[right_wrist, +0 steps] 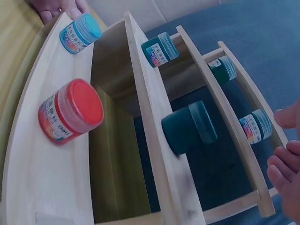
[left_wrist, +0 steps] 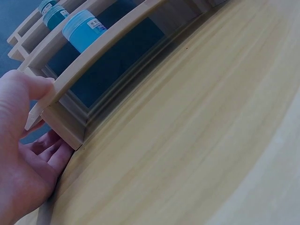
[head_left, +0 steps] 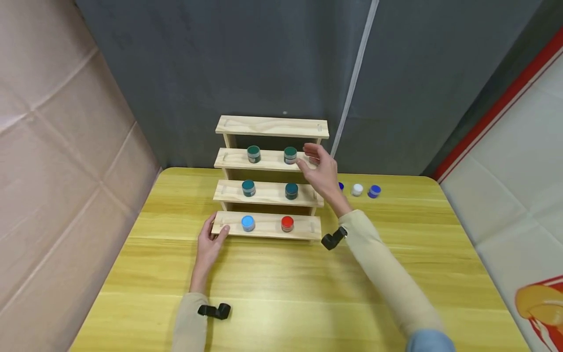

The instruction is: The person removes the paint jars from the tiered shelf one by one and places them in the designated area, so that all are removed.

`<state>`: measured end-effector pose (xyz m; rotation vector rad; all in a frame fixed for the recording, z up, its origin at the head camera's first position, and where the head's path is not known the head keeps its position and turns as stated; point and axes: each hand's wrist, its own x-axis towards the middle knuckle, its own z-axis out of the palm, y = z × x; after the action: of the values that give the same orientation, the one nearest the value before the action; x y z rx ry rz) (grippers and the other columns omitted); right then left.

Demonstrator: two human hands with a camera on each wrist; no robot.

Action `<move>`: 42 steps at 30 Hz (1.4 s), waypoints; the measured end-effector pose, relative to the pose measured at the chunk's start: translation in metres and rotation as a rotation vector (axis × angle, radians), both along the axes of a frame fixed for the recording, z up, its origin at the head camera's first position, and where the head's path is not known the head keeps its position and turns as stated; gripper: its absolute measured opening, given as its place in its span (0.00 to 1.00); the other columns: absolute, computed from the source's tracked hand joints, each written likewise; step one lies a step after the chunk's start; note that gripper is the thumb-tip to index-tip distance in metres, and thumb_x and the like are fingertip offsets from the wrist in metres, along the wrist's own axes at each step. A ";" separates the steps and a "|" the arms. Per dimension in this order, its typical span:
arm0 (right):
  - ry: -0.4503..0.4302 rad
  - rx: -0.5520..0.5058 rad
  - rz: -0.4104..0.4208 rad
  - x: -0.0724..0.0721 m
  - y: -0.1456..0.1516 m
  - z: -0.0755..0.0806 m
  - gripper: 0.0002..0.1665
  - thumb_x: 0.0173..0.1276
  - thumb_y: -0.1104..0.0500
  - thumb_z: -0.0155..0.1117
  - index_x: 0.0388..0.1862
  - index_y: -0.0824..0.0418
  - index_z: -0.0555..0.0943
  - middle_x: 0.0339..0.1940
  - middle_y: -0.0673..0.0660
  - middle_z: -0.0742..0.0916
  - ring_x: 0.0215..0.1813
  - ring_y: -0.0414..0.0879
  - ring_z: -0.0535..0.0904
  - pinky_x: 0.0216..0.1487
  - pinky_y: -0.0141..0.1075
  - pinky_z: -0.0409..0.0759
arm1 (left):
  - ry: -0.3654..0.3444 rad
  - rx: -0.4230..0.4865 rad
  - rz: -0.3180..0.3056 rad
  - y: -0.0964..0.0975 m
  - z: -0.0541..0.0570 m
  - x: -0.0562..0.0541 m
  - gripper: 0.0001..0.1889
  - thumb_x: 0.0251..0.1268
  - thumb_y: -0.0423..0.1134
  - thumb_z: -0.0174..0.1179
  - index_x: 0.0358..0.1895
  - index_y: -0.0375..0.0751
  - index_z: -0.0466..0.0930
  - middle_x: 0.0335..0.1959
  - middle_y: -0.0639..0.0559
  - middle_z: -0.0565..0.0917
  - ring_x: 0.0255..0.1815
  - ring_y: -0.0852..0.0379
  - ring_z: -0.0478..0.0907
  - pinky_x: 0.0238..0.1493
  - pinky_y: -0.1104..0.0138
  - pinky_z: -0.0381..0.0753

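Observation:
A stepped wooden rack [head_left: 268, 230] stands on the table, with small paint jars on its lower three tiers. My left hand [head_left: 209, 243] grips the left end of the lowest tier, thumb on top and fingers around the side. On that tier sit a light blue jar [head_left: 248, 224] and a red jar [head_left: 287, 224]. Two dark teal jars, left [head_left: 248, 188] and right [head_left: 291, 191], occupy the tier above. Higher up are two dark green jars, one left [head_left: 253, 154] and one right [head_left: 290, 155]. Beside the latter, my right hand [head_left: 323, 171] holds nothing, its fingers loosely bent and apart from the jar.
To the right of the rack, a white-lidded jar [head_left: 357, 189] and a blue-lidded jar [head_left: 374, 191] stand on the wooden table [head_left: 281, 293]. Another blue lid [head_left: 340, 186] is partly hidden by the right wrist. A grey curtain [head_left: 220, 63] hangs behind the rack.

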<state>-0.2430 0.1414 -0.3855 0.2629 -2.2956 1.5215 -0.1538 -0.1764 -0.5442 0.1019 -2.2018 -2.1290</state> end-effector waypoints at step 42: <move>0.059 0.091 -0.091 -0.004 0.002 0.002 0.24 0.67 0.63 0.71 0.60 0.67 0.80 0.54 0.64 0.87 0.54 0.56 0.84 0.59 0.47 0.84 | -0.010 -0.004 0.010 0.000 0.000 0.001 0.33 0.74 0.33 0.59 0.79 0.39 0.58 0.75 0.36 0.67 0.70 0.45 0.68 0.57 0.86 0.73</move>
<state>-0.2475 0.1433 -0.3833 0.2214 -2.3011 1.3507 -0.1528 -0.1762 -0.5443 0.1240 -2.2056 -2.1239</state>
